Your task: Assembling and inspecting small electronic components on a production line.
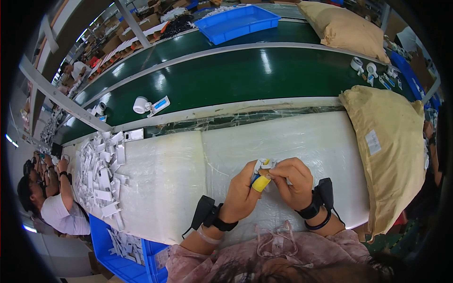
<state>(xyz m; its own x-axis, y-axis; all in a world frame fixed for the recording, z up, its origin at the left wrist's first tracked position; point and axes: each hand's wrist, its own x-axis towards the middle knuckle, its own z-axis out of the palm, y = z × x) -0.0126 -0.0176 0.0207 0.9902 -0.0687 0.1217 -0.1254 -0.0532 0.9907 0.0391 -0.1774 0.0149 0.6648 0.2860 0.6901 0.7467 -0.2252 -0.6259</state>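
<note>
Close together over the wrapped table, both my hands hold a small white plastic part with a blue strip [258,166]. My left hand [239,191] is closed round its left side, with a yellow cover [261,183] on the thumb. From the right, the fingers of my right hand [293,181] are bent in a pinch at the part's edge. My fingers hide most of the part, so its full shape cannot be made out. Each wrist wears a black strap with a black box.
Loose white plastic pieces [101,177] are piled at left, above a blue bin [122,264] of similar pieces. Beyond the table runs a green conveyor [212,70] carrying white round-headed parts [141,105]. A brown paper sack [389,155] lies at right. A co-worker [61,212] works at far left.
</note>
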